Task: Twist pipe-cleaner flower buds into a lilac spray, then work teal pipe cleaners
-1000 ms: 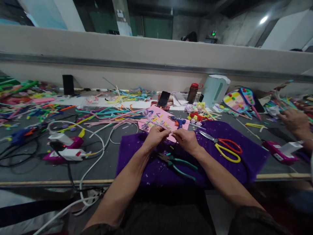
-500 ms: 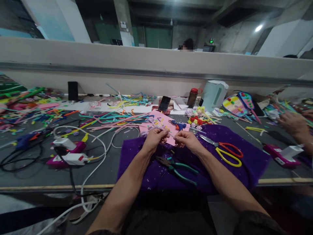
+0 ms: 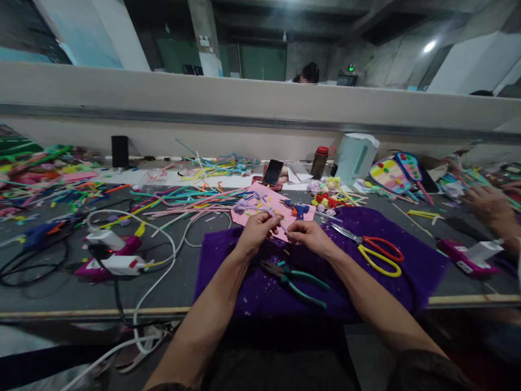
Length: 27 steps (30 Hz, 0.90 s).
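My left hand (image 3: 259, 229) pinches a lavender pipe-cleaner sprig (image 3: 265, 203) with fuzzy lobes at its far end. The fingers of my right hand (image 3: 308, 234) are closed at the lower end of its stem, close beside my left fingertips. Beneath and beyond the hands lies a pink sheet (image 3: 249, 217) with a blue glue gun (image 3: 300, 210) on it. Green-handled pliers (image 3: 303, 288) rest on the purple cloth (image 3: 228, 271) nearer me. Scissors with red and yellow handles (image 3: 380, 255) lie open to the right.
Pipe cleaners (image 3: 187, 198) spread to the left and back. Power strips (image 3: 109, 260) with a looping white cable (image 3: 173, 244) lie left. Small pom-pom flowers (image 3: 328, 196), a phone (image 3: 272, 172), a bottle (image 3: 321, 163) and a kettle (image 3: 356, 158) stand behind. A co-worker's hand (image 3: 486, 203) is at right.
The lavender sprig has turned, its lobes now pointing more left and away. My right fingers have moved slightly left, closer to my left hand. The pliers and scissors stay put.
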Each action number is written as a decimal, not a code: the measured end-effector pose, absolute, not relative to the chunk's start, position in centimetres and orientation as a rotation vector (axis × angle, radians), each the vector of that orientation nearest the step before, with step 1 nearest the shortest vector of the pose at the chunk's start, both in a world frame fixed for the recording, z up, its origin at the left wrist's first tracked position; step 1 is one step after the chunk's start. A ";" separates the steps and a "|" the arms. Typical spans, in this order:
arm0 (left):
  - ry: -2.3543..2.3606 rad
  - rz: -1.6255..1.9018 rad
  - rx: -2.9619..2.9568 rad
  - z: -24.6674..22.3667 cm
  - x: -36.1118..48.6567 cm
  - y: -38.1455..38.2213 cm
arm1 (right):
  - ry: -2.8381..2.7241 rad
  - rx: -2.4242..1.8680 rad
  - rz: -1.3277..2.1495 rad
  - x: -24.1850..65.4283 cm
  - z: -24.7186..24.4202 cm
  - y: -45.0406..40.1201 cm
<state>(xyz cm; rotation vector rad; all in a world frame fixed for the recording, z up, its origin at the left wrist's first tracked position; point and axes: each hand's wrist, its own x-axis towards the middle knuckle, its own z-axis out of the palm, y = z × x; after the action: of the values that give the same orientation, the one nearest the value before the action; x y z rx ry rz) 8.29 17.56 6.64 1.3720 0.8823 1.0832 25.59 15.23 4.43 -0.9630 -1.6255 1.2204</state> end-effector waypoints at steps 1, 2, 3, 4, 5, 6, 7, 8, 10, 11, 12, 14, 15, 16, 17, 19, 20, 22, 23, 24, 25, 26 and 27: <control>0.867 1.097 1.336 6.6 8.3 17.6 | -1.630 -0.959 1.205 25.6 4.4 15.3; 0.851 1.106 1.299 6.7 8.3 17.7 | -1.632 -0.960 1.192 25.6 4.4 15.3; 0.837 1.113 1.264 6.7 8.4 17.7 | -1.634 -0.961 1.181 25.6 4.4 15.3; 0.825 1.116 1.229 6.7 8.4 17.7 | -1.636 -0.960 1.173 25.6 4.3 15.3; 0.818 1.119 1.198 6.7 8.4 17.7 | -1.639 -0.954 1.168 25.6 4.3 15.3; 0.814 1.125 1.177 6.7 8.5 17.7 | -1.644 -0.946 1.165 25.6 4.3 15.3; 0.810 1.134 1.165 6.7 8.5 17.7 | -1.651 -0.940 1.163 25.5 4.2 15.3; 0.804 1.147 1.161 6.7 8.5 17.7 | -1.659 -0.937 1.160 25.5 4.2 15.3; 0.787 1.176 1.167 6.7 8.6 17.6 | -1.677 -0.951 1.143 25.5 4.2 15.3; 0.778 1.193 1.172 6.7 8.5 17.6 | -1.691 -0.968 1.124 25.5 4.2 15.3; 0.773 1.209 1.176 6.6 8.5 17.6 | -1.714 -0.992 1.091 25.5 4.2 15.3; 0.789 1.244 1.189 6.4 8.6 17.7 | -1.799 -1.065 0.929 25.4 4.2 15.1; 0.802 1.262 1.198 6.3 8.6 17.7 | -1.861 -1.107 0.783 25.3 4.2 15.0; 0.817 1.281 1.206 6.2 8.7 17.7 | -1.924 -1.145 0.599 25.3 4.1 14.9; 0.832 1.297 1.214 6.2 8.8 17.7 | -1.978 -1.175 0.397 25.1 4.1 14.8; 0.851 1.322 1.232 6.1 8.8 17.6 | -2.044 -1.212 0.065 24.9 3.9 14.7; 0.853 1.324 1.245 6.2 8.8 17.6 | -2.062 -1.222 -0.015 24.8 3.8 14.6; 0.845 1.295 1.286 6.3 8.7 17.5 | -2.073 -1.233 0.035 24.6 3.6 14.6; 0.840 1.265 1.314 6.4 8.6 17.4 | -2.062 -1.224 0.144 24.6 3.6 14.7; 0.836 1.230 1.346 6.5 8.6 17.4 | -2.035 -1.205 0.281 24.6 3.6 14.7; 0.836 1.198 1.377 6.6 8.5 17.3 | -1.993 -1.177 0.420 24.7 3.6 14.7; 0.839 1.173 1.407 6.6 8.5 17.2 | -1.942 -1.147 0.541 24.7 3.7 14.7; 0.840 1.159 1.431 6.7 8.5 17.1 | -1.894 -1.119 0.630 24.7 3.8 14.7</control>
<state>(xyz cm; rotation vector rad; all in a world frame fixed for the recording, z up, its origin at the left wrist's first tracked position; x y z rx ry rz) 8.49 17.10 6.68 1.4313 0.8402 1.1592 24.71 14.67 3.78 -1.1193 -1.8936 0.6303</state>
